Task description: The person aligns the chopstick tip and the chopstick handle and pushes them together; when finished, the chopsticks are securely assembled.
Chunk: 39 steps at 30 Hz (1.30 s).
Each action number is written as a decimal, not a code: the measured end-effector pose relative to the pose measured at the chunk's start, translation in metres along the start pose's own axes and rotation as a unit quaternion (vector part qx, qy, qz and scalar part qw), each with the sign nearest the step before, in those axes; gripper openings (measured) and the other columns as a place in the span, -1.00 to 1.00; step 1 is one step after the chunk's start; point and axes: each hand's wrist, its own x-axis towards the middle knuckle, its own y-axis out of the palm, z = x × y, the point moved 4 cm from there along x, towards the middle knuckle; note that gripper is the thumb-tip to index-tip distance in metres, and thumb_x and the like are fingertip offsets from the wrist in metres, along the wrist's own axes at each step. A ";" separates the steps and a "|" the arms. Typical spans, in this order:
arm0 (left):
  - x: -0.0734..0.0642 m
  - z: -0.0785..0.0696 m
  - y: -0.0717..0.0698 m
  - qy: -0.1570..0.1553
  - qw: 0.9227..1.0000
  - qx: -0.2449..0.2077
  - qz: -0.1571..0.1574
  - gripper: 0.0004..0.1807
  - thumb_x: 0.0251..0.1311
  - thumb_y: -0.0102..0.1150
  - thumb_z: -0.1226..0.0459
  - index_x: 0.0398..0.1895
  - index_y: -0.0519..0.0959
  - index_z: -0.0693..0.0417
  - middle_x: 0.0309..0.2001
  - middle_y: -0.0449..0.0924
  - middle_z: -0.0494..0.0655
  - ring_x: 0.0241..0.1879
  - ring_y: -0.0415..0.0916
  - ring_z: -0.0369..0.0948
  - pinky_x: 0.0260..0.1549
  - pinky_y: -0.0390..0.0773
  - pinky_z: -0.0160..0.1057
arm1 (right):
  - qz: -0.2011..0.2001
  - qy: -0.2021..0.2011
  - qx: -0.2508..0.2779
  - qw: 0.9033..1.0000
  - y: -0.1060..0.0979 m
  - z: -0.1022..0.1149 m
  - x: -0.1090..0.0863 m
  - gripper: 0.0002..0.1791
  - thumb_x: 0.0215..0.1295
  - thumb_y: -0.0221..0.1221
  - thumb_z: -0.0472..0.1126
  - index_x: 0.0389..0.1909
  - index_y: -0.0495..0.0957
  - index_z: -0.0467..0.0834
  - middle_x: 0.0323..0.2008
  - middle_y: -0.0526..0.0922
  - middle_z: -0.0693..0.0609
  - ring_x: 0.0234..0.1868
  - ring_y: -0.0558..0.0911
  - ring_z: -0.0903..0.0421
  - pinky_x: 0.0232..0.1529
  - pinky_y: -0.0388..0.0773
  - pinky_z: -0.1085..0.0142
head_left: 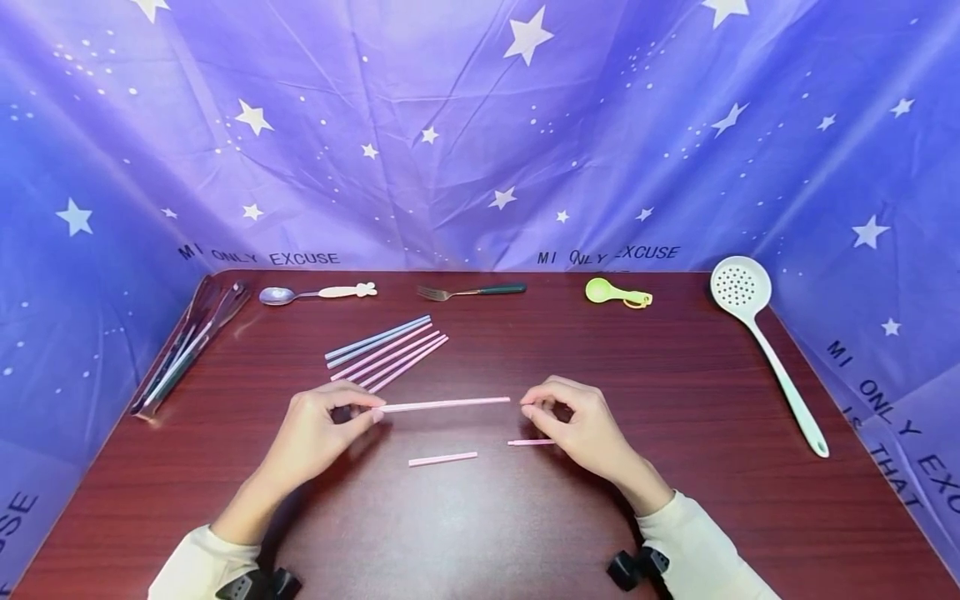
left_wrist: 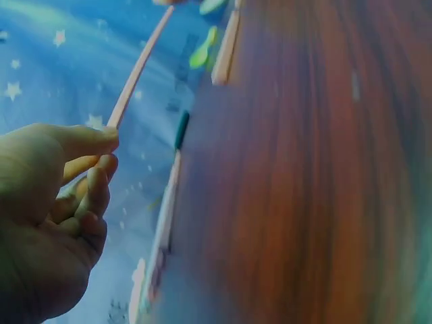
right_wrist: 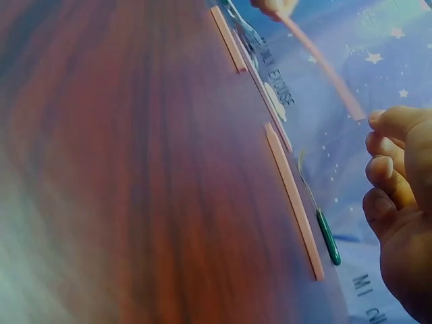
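Observation:
My left hand (head_left: 322,421) pinches one end of a slim pink stick (head_left: 450,403) between thumb and forefinger, holding it nearly level above the table. In the head view, my right hand (head_left: 581,421) is just beyond the stick's other end, a small gap apart. Its fingers are loosely curled, thumb and forefinger tips close together, with nothing visible in them. Below the held stick lies a short pink piece (head_left: 442,459). Another pink piece (right_wrist: 295,202), with a narrower tip, rests on the table, partly hidden beneath the right hand in the head view.
Several pink sticks (head_left: 390,354) and blue sticks (head_left: 378,339) lie side by side behind the left hand. Along the back are a spoon (head_left: 279,296), a fork (head_left: 480,291) and a green measuring spoon (head_left: 602,290). Tongs (head_left: 187,354) lie far left, a white skimmer (head_left: 783,375) far right.

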 end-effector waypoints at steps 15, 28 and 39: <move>-0.001 0.018 0.000 -0.030 0.991 0.122 -0.042 -0.88 -0.02 0.55 0.34 -0.46 0.79 -0.06 -0.51 0.64 -0.25 -0.57 0.35 -0.45 -0.54 0.36 -0.42 | 0.127 0.010 -0.002 0.992 0.000 -0.025 -0.008 -0.82 0.21 0.45 -0.29 -0.26 0.71 0.04 -0.40 0.61 0.18 -0.42 0.51 0.20 -0.44 0.44 0.39; -0.005 0.020 0.007 -0.080 0.985 0.150 -0.023 -0.89 0.00 0.53 0.27 -0.49 0.74 -0.11 -0.47 0.64 -0.23 -0.47 0.56 -0.23 -0.47 0.50 -0.12 | 0.182 -0.001 -0.029 0.983 0.003 -0.024 -0.011 -0.81 0.18 0.46 -0.26 -0.23 0.72 0.05 -0.30 0.65 0.17 -0.35 0.52 0.23 -0.35 0.46 0.45; -0.006 0.020 0.004 -0.095 0.982 0.159 -0.023 -0.87 -0.02 0.55 0.25 -0.50 0.71 -0.07 -0.49 0.63 -0.20 -0.48 0.59 -0.19 -0.48 0.51 -0.09 | 0.168 0.019 -0.017 0.986 0.006 -0.030 -0.013 -0.85 0.24 0.44 -0.24 -0.31 0.74 0.11 -0.35 0.62 0.22 -0.37 0.51 0.27 -0.35 0.48 0.44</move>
